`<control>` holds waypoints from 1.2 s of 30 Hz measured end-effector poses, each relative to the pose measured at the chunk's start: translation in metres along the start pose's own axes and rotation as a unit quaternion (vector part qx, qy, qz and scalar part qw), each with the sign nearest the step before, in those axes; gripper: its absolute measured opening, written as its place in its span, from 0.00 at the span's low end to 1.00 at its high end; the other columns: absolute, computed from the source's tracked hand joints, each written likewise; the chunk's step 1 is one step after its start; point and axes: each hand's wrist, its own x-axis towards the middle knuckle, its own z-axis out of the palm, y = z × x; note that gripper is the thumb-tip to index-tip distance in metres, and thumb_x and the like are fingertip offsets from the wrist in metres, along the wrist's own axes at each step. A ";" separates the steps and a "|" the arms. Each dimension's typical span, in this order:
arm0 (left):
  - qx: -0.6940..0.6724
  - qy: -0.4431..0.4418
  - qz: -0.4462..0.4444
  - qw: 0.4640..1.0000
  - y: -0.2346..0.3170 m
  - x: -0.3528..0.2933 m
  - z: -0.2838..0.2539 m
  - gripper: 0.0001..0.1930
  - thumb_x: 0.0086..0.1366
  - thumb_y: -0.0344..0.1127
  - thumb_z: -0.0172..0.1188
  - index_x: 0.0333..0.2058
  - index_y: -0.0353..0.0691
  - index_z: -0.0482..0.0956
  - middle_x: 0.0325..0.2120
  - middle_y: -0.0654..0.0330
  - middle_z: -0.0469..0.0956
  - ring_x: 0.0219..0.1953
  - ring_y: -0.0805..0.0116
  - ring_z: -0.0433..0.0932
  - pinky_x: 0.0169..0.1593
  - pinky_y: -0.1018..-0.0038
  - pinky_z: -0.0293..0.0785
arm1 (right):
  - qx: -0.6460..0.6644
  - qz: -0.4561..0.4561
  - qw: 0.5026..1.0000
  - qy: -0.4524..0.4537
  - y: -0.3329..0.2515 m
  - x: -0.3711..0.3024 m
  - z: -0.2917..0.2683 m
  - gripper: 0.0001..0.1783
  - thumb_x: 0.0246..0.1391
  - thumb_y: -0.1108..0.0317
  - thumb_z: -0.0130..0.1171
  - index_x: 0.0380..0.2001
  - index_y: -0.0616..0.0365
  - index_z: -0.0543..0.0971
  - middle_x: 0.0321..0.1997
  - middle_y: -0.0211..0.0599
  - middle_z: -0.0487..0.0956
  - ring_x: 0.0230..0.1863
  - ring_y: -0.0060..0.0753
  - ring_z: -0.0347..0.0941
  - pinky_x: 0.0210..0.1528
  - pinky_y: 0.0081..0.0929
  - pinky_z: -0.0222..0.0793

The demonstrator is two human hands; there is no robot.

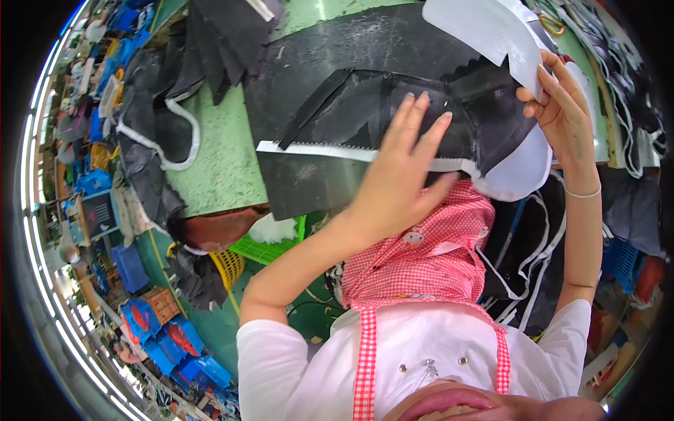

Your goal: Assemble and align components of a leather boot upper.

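Observation:
My left hand [404, 158] lies with its fingers stretched out on a dark fabric piece [344, 112], its thumb blurred. A white strip [316, 149] with a toothed edge runs along the near side of this piece and passes under the hand. At the upper right, my right hand [562, 105] pinches the lower end of a whitish, curved flat piece [484, 28] between thumb and fingers. Beneath both lies a wide black sheet [302, 70] with scuffed patches. Another pale rounded piece [519, 168] shows below my right hand.
The green tabletop [225, 175] shows at the left, with black white-edged pieces [144, 112] on it. Below its near edge are a green basket [270, 245] and a yellow basket [228, 268]. More white-edged black pieces [632, 105] hang at the right. Blue bins [165, 351] stand lower left.

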 end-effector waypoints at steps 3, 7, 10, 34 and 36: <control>-0.185 -0.021 -0.067 0.980 -0.025 0.005 -0.059 0.30 0.68 0.50 0.52 0.59 0.32 0.64 0.48 0.44 0.76 0.48 0.58 0.77 0.50 0.67 0.73 | -0.059 0.009 0.998 0.019 -0.009 -0.011 0.007 0.20 0.68 0.66 0.46 0.58 0.66 0.67 0.47 0.46 0.80 0.42 0.34 0.82 0.35 0.19 0.80; -0.391 -0.041 -0.280 0.876 -0.069 0.015 -0.094 0.32 0.70 0.62 0.40 0.50 0.37 0.73 0.33 0.54 0.83 0.28 0.71 0.82 0.23 0.81 0.71 | -0.110 0.072 0.991 -0.024 0.007 0.000 0.065 0.23 0.67 0.65 0.48 0.60 0.68 0.66 0.46 0.45 0.79 0.43 0.33 0.81 0.36 0.20 0.81; -0.311 -0.116 -0.254 0.909 -0.081 0.021 -0.097 0.19 0.67 0.51 0.59 0.37 0.38 0.79 0.25 0.59 0.83 0.20 0.78 0.79 0.19 0.85 0.65 | -0.128 0.110 0.983 -0.071 0.029 0.006 0.076 0.17 0.66 0.64 0.51 0.49 0.68 0.72 0.43 0.45 0.80 0.41 0.36 0.83 0.37 0.24 0.83; 0.126 -0.130 -0.049 0.982 -0.072 0.019 -0.080 0.16 0.52 0.39 0.70 0.26 0.37 0.72 0.20 0.62 0.71 0.29 0.67 0.75 0.36 0.72 0.71 | -0.585 -0.229 0.771 -0.108 0.073 -0.008 0.109 0.22 0.41 0.65 0.70 0.40 0.55 0.74 0.44 0.31 0.74 0.49 0.40 0.72 0.47 0.36 0.71; -0.019 -0.127 0.094 0.987 -0.072 0.008 -0.074 0.28 0.48 0.30 0.65 0.52 0.40 0.73 0.56 0.57 0.72 0.64 0.55 0.65 0.67 0.63 0.57 | -0.605 -0.275 0.741 -0.096 0.084 -0.010 0.105 0.19 0.44 0.67 0.68 0.41 0.55 0.75 0.42 0.32 0.77 0.44 0.39 0.75 0.43 0.35 0.74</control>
